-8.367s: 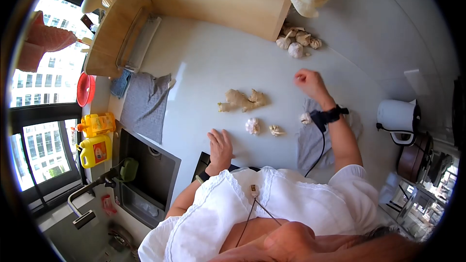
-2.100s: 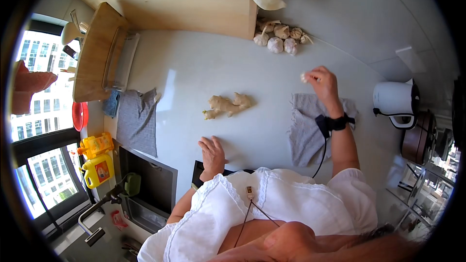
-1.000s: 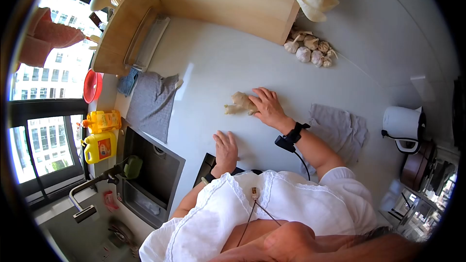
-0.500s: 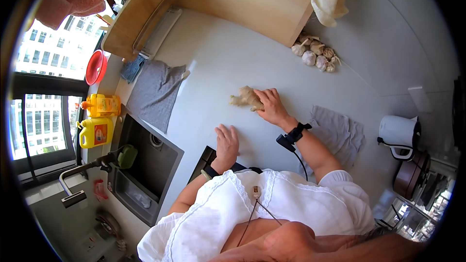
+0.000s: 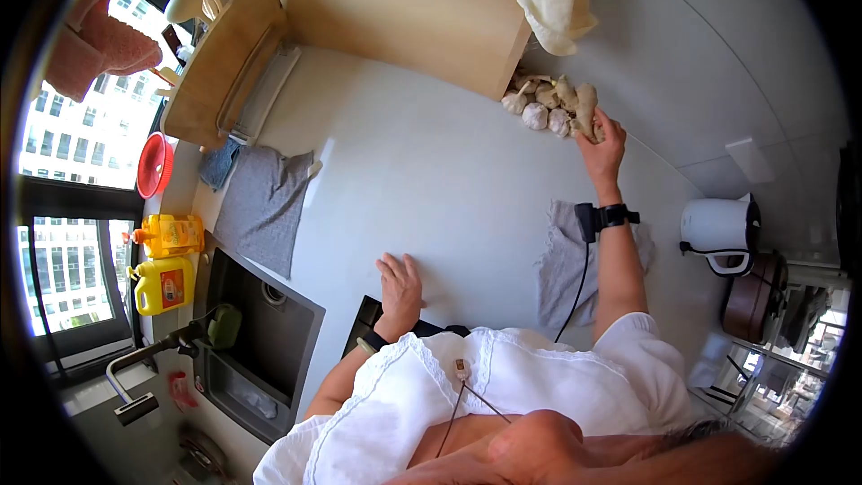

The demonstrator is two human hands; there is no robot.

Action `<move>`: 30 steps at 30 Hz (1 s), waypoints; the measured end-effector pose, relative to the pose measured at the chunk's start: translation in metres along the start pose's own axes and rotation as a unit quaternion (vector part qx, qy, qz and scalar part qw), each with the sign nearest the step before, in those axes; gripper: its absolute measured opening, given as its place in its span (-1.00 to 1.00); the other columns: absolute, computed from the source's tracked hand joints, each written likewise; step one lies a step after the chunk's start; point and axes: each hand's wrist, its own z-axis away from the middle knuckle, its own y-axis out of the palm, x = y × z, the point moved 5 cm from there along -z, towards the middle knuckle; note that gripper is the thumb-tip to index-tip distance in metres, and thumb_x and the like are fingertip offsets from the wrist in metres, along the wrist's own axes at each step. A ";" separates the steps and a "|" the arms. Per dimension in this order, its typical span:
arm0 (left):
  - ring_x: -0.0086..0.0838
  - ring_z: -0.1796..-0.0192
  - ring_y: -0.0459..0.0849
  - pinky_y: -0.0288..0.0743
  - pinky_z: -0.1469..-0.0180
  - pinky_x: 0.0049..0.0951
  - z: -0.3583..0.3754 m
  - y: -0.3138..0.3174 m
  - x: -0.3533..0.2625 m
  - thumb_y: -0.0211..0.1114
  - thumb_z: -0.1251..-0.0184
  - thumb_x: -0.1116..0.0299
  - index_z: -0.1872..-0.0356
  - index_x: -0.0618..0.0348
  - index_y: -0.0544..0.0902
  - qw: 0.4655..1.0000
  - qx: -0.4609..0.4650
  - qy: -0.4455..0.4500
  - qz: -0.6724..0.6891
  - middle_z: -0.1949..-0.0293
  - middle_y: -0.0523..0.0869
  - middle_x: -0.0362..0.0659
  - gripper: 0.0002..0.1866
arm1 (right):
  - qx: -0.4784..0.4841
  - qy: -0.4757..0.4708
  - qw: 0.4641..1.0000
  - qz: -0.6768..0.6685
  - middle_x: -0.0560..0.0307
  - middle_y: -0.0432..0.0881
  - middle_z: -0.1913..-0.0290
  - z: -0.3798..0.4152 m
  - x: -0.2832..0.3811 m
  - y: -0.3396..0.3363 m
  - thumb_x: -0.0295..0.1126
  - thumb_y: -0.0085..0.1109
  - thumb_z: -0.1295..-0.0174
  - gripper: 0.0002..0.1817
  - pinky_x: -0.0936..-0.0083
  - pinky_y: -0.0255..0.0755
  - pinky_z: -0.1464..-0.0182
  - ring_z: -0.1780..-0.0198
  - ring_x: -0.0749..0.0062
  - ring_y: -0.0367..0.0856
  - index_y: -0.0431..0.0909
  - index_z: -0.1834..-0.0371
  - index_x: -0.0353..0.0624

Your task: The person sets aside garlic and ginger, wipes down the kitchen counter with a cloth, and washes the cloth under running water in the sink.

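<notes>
In the head view, my right hand (image 5: 602, 148) reaches to the back right with its fingers closed on a piece of ginger (image 5: 585, 110). The knobbly ginger is against a pile of garlic bulbs (image 5: 536, 116) and hides part of it. My left hand (image 5: 400, 289) rests on the white counter (image 5: 404, 171) near its front edge, fingers stretched out and holding nothing. Under my right forearm lies a crumpled grey cloth (image 5: 563, 269).
A dark sink (image 5: 310, 328) is at left, with yellow bottles (image 5: 165, 285) beside it. A grey towel (image 5: 265, 207) lies behind the sink. A wooden cabinet (image 5: 386, 9) bounds the back. At right stand a white kettle (image 5: 718, 226) and a brown pot (image 5: 752, 298).
My right hand has carried the ginger from the middle of the counter to the garlic at the back right. The whole view has shifted slightly; my left hand stays resting on the counter.
</notes>
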 end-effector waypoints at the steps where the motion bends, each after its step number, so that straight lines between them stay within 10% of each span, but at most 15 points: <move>1: 0.43 -0.33 0.32 0.50 -0.25 -0.11 -0.001 -0.005 -0.001 0.74 0.36 0.12 -0.37 0.47 0.25 1.000 0.013 -0.002 -0.003 -0.28 0.25 0.58 0.20 | 0.012 -0.001 1.000 0.002 0.10 0.59 0.09 -0.009 -0.011 -0.001 -0.49 0.46 0.15 -0.36 0.19 0.40 -0.12 -0.01 0.09 0.45 0.59 -0.14 -0.09; 23: 0.50 -0.34 0.25 0.44 -0.31 -0.03 -0.004 0.009 -0.002 0.77 0.49 0.16 -0.37 0.46 0.20 0.999 0.037 -0.019 0.018 -0.27 0.23 0.59 0.28 | 0.153 0.006 0.978 -0.141 0.03 0.56 -0.11 -0.044 -0.057 0.049 -0.52 0.41 0.05 -0.26 0.29 0.33 -0.30 -0.20 0.13 0.47 0.45 -0.33 -0.07; 30: 0.44 -0.33 0.31 0.51 -0.26 -0.10 -0.003 -0.002 -0.006 0.75 0.37 0.13 -0.38 0.44 0.22 0.999 0.037 -0.010 -0.019 -0.28 0.24 0.57 0.22 | 0.090 0.044 0.995 -0.007 -0.15 0.52 -0.24 0.030 -0.059 -0.048 -0.36 0.36 -0.16 -0.38 0.19 0.29 -0.35 -0.30 -0.05 0.42 0.42 -0.31 -0.22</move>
